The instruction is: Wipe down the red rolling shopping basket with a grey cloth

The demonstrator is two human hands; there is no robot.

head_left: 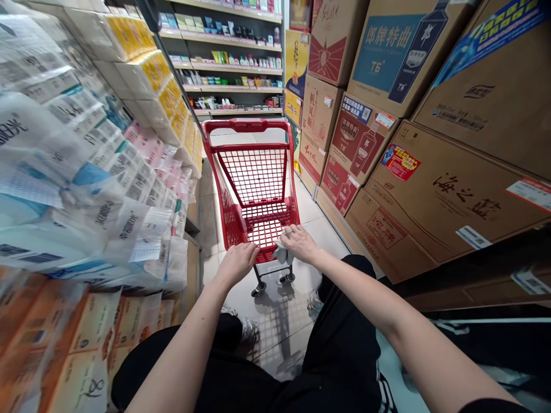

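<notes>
A red plastic shopping cart (253,172) with a grid basket stands before me in the aisle. My left hand (239,263) is closed over the left part of its near edge, fingers curled forward. On the right part of that same edge rests my right hand (299,243), also closed, with a ring on one finger. A crumpled greyish-white cloth (282,253) is tucked under the right fingers; its exact kind is hard to make out. Dark casters (258,288) show beneath the cart, close to my feet.
Stacked cardboard cartons (413,195) line the right side. On the left rise piles of plastic-wrapped tissue packs (107,189), with orange packs (81,344) lower down. Shelves of small goods (232,63) cross the aisle's far end. Pale floor tiles (316,221) run between them.
</notes>
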